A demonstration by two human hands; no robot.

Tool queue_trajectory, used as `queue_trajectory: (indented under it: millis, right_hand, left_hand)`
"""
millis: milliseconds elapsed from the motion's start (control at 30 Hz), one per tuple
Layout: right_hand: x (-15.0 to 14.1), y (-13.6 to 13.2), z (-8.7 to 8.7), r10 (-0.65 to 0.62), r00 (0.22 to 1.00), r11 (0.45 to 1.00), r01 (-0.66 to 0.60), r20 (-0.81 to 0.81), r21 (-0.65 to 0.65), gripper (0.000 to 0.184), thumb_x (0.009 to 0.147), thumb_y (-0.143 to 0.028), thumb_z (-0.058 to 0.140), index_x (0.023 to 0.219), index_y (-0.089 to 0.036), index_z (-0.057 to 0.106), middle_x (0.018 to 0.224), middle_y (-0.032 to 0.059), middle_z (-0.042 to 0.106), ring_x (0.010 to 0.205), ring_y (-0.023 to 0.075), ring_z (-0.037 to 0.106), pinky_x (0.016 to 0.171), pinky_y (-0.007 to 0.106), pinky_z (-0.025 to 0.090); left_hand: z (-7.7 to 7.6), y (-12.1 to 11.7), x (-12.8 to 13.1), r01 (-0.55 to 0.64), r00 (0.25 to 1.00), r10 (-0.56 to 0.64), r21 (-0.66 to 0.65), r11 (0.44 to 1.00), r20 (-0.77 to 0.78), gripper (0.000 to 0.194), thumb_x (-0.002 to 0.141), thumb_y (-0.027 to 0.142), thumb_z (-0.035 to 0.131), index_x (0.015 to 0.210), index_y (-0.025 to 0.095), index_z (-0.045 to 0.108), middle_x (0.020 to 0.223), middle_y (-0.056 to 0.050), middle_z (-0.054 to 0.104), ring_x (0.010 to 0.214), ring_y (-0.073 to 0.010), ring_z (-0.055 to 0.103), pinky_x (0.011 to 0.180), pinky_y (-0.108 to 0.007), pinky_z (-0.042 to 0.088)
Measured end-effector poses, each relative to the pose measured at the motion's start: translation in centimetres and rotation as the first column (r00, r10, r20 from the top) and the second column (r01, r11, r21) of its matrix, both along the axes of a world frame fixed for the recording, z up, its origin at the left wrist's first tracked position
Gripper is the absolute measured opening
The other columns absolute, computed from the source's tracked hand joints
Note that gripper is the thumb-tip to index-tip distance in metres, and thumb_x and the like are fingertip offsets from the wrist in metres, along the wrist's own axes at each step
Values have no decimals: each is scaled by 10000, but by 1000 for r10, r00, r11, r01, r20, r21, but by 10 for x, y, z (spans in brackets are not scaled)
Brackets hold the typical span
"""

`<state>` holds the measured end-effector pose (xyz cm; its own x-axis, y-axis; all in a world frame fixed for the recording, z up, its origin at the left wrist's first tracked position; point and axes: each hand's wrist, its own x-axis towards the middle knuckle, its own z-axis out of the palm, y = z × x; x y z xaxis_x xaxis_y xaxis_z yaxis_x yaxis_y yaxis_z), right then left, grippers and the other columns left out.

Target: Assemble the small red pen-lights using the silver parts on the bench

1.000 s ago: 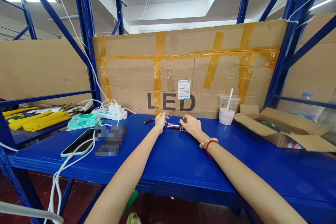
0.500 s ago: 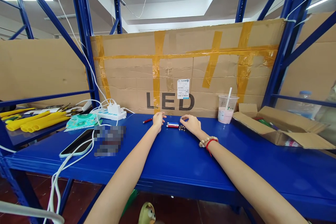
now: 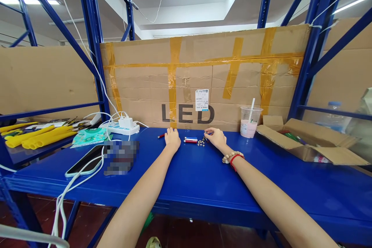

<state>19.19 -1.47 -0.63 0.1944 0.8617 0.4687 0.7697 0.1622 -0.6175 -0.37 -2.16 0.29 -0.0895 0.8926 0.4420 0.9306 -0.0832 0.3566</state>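
My left hand [image 3: 172, 140] rests palm down on the blue shelf top, its fingers stretched forward. Just left of its fingers lies a slim red cylinder [image 3: 161, 136], partly covered by the hand. My right hand [image 3: 216, 138] is closed in a pinch with thumb and fingertips low over the shelf; what it holds is too small to make out. Between the hands lie small red and blue metallic cylinders [image 3: 190, 140] side by side. Beside them, close to my right fingertips, is a cluster of several small silvery round pieces [image 3: 201, 142].
A plastic cup with a straw [image 3: 249, 124] stands right of my right hand, before an open cardboard box [image 3: 308, 141]. To the left are a phone [image 3: 84, 161], white cables, a power strip [image 3: 123, 127] and yellow-handled tools [image 3: 43, 135]. Taped cardboard [image 3: 139, 89] walls the back.
My left hand has turned from sideways to palm down and shifted slightly left. My right hand has moved a little right, away from the silvery pieces. The view has shifted slightly.
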Motion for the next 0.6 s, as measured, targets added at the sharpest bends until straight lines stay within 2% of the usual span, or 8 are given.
queue_trajectory:
  millis: [33, 100, 233, 400, 600]
  right_hand:
    - [0, 0, 0, -1, 1000, 1000, 1, -1, -5, 200, 695, -245, 579, 877, -234, 661, 842, -33, 670, 814, 124, 607, 661, 218, 412]
    - [0, 2, -1, 6, 1000, 1000, -6, -1, -14, 205, 678, -221, 585, 866, -227, 665, 834, -27, 670, 816, 126, 609, 661, 214, 418]
    - [1, 5, -4, 22, 1000, 1000, -22, -6, -12, 214, 672, -222, 595, 870, -193, 671, 827, -1, 669, 800, 123, 609, 665, 201, 434]
    - [1, 5, -4, 24, 1000, 1000, -24, -13, -12, 220, 674, -193, 600, 879, -164, 677, 801, 19, 676, 789, 129, 619, 671, 197, 442]
    - [0, 2, -3, 24, 1000, 1000, -24, -12, 0, 201, 753, -319, 560, 838, -190, 689, 805, 18, 685, 794, 154, 627, 654, 228, 437]
  left_hand:
    - [0, 0, -1, -44, 996, 43, -7, 999, -80, 325, 735, 50, 504, 1056, 84, 544, 1190, -200, 470, 1169, -296, 377, 920, -375, 313]
    - [-1, 1, -4, -112, 987, 110, -10, 994, -117, 327, 748, 70, 498, 1073, 55, 533, 1188, -227, 457, 1167, -318, 370, 909, -387, 315]
    - [-1, 6, -12, -217, 959, 216, 19, 976, -184, 321, 788, 129, 472, 1099, 62, 518, 1187, -220, 459, 1157, -308, 374, 890, -372, 322]
    - [-3, 7, -14, -219, 957, 210, -23, 975, -202, 320, 785, 144, 488, 1096, 82, 528, 1206, -220, 451, 1178, -315, 359, 891, -374, 317]
    - [-3, 7, -15, -254, 955, 244, -35, 967, -170, 317, 808, 150, 463, 1118, 105, 514, 1228, -179, 433, 1185, -279, 353, 915, -353, 318]
